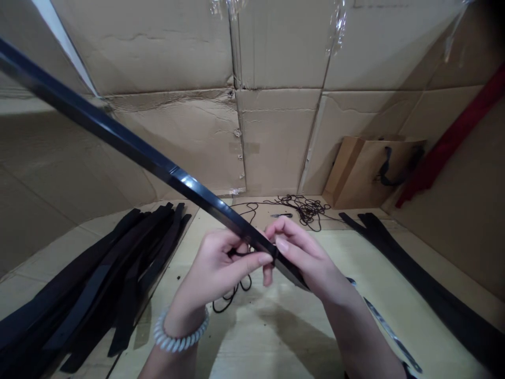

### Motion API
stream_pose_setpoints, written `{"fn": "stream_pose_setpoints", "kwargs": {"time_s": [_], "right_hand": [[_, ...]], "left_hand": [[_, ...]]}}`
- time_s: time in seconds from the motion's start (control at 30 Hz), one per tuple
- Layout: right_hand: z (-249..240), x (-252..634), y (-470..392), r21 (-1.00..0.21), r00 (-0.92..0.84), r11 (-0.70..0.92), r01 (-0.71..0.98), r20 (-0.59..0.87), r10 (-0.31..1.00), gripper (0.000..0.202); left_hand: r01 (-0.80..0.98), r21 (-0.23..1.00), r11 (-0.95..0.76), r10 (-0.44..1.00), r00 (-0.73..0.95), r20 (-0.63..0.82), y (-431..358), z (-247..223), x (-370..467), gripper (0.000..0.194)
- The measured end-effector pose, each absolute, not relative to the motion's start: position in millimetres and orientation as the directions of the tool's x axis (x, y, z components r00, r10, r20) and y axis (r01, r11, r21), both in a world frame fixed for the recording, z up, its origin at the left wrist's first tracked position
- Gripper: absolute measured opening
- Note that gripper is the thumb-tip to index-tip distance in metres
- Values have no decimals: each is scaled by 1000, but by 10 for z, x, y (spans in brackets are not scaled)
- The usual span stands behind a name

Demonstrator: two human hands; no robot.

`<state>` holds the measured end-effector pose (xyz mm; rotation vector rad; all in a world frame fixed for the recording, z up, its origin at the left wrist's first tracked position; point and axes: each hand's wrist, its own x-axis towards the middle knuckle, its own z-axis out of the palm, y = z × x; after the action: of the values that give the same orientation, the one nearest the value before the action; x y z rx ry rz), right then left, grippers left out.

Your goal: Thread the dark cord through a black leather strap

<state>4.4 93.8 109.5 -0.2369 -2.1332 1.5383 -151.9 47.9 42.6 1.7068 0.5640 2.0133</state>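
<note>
A long, glossy black scabbard-like bar (197, 193) slants across the view from the upper left down to my hands. My left hand (229, 263) is closed around it near its lower end, with the thumb pressed on its edge. Close beside it, my right hand (303, 252) is closed on the same end, thumb and fingertips at a dark band around the bar. A thin black cord (232, 297) loops below my left hand and runs up behind its fingers. My fingers hide part of the cord where it meets the bar.
Dark flat strips (118, 263) are heaped at left; more black strips (414, 273) lie at right. A tangle of cord (307, 208) and small snips (281, 215) lie at the back. A metal blade (390, 331) is near my right forearm. A paper bag (366, 168) stands against cardboard walls.
</note>
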Motion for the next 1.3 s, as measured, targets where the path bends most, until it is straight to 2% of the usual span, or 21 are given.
{"fn": "stream_pose_setpoints", "kwargs": {"time_s": [0.1,0.2,0.3,0.37,0.47,0.57,0.67,0.73,0.93,1.07,1.17,1.3], "right_hand": [[1097,46,880,-781,-729,612,-123,489,478,14],[1055,29,867,-588,-653,804,-88,644,399,24],[1000,2,889,-427,-632,902,-56,715,299,27],[981,-17,904,-421,-608,905,-58,734,303,28],[994,-41,916,-571,-593,809,-141,703,393,20],[1021,-57,936,-746,-626,621,-241,609,488,13],[1019,-75,990,-877,-694,396,-272,464,551,16],[1002,-95,1037,-923,-738,258,-286,384,555,20],[916,-154,1120,-972,-866,-65,-225,169,471,29],[828,-149,1146,-974,-899,-182,-135,43,436,31],[784,-148,1165,-958,-915,-247,-145,35,403,30],[801,-165,1146,-941,-939,-261,-216,127,320,17]], "left_hand": [[12,572,-820,556,-221,801,518,430,-1535,12],[31,569,-822,540,-280,794,517,445,-1544,13],[65,560,-826,509,-343,790,496,475,-1524,12],[83,552,-830,482,-391,784,487,497,-1493,11],[59,538,-841,463,-436,772,493,518,-1447,10],[4,567,-824,511,-428,746,502,516,-1443,15],[1,579,-816,538,-365,759,479,504,-1463,16],[9,572,-820,535,-344,772,442,503,-1462,15],[66,541,-838,477,-392,787,346,542,-1432,11],[-28,580,-814,548,-368,751,339,554,-1454,18],[-58,621,-781,601,-338,724,344,544,-1465,22],[-55,629,-776,605,-346,717,341,535,-1471,15]]}}
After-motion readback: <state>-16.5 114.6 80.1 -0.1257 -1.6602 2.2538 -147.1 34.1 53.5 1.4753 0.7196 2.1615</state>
